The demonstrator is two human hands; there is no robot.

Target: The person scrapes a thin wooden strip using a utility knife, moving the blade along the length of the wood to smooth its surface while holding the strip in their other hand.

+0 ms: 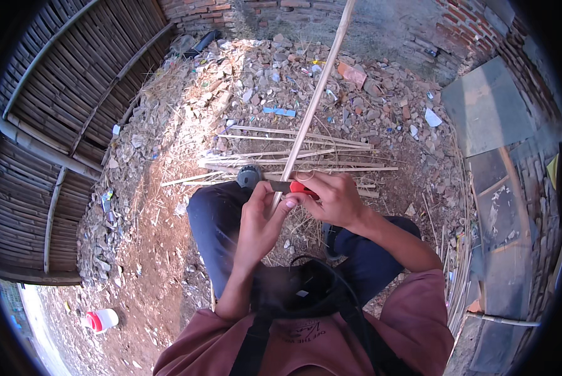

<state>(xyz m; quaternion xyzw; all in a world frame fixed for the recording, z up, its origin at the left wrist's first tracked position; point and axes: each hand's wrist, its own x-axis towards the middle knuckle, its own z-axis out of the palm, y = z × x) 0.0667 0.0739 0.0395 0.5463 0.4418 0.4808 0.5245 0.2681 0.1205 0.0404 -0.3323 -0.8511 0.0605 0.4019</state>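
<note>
A long pale bamboo strip [312,106] slants up and away in front of me, its near end passing between my hands. My left hand [259,216] is closed round the strip's lower part, thumb pointing toward the blade. In my right hand [336,197] is a knife [303,190] with a red handle, gripped by bent fingers. Its dark blade lies across the strip, between both hands. On the ground just beyond, several split bamboo strips [268,160] lie roughly crosswise.
Rubble and litter [281,78] cover the ground up to a brick wall [381,31]. A bamboo-slat wall [61,81] stands left. A red-and-white container [101,320] lies at lower left. Grey boards [488,106] lean at right. My bent knees flank the work.
</note>
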